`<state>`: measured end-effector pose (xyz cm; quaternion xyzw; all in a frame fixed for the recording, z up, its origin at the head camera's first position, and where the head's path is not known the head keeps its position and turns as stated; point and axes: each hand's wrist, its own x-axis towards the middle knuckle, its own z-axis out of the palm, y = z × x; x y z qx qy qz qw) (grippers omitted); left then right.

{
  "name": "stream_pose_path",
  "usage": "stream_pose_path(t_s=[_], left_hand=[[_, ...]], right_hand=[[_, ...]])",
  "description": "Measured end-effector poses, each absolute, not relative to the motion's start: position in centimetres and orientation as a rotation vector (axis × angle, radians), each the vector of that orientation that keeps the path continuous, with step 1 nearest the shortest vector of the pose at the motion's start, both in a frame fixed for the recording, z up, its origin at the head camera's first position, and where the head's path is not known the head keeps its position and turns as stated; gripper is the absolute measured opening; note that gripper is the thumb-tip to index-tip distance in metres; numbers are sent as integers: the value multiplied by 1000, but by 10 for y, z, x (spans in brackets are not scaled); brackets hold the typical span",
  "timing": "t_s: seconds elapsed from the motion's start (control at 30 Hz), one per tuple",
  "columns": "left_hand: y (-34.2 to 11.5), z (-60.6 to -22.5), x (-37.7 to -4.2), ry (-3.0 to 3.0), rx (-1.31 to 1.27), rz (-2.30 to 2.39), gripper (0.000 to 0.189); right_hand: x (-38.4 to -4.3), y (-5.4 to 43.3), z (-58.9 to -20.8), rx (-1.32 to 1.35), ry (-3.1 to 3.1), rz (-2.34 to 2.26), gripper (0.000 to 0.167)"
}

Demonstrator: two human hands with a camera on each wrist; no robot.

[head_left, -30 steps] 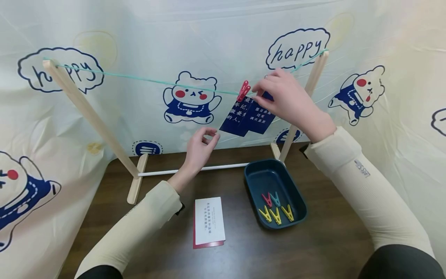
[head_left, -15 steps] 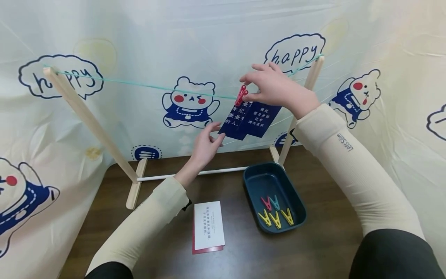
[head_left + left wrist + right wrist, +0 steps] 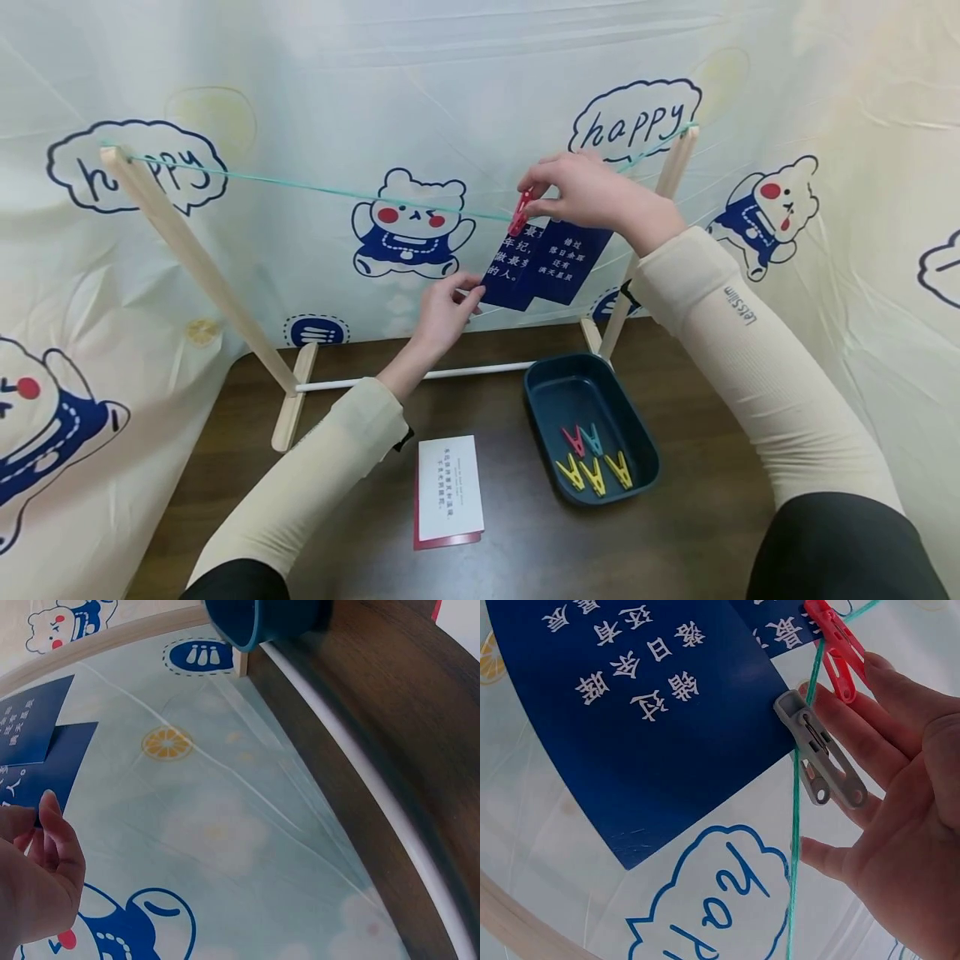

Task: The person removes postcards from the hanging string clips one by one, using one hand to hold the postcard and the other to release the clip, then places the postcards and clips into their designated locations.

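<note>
Two dark blue cards with white writing hang from a green string (image 3: 300,185). The right card (image 3: 573,265) overlaps the left card (image 3: 504,279). A grey clothespin (image 3: 815,742) fastens the right card to the string. My right hand (image 3: 600,196) holds a red clothespin (image 3: 519,215) by its handles between thumb and fingers, at the left card's top edge. Below, my left hand (image 3: 442,317) pinches that card's lower left corner; the left wrist view shows thumb and fingertip on the corner. The head view has the grey clothespin hidden behind my right hand.
A wooden post (image 3: 202,262) and another post (image 3: 678,158) carry the string, joined below by a white rod (image 3: 480,366). A dark blue tray (image 3: 532,400) holds yellow, red and teal clothespins. A white card (image 3: 450,492) lies over a red one on the table.
My right hand has moved left and down from beside the red clothespin and now grips it. My left hand has moved right to the left card's corner and pinches it.
</note>
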<state>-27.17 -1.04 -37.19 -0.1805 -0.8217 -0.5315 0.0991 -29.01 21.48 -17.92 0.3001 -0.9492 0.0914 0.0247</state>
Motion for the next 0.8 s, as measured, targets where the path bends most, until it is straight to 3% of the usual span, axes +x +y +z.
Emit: stream_pose_path(t_s=[0.27, 0.8], left_hand=[[-13, -370, -272, -2410, -535, -1576, 20], [-20, -364, -271, -2397, -529, -1557, 20]], right_hand=[[-292, 221, -178, 926, -2970, 489, 32], [-291, 219, -180, 988, -2821, 408, 23]])
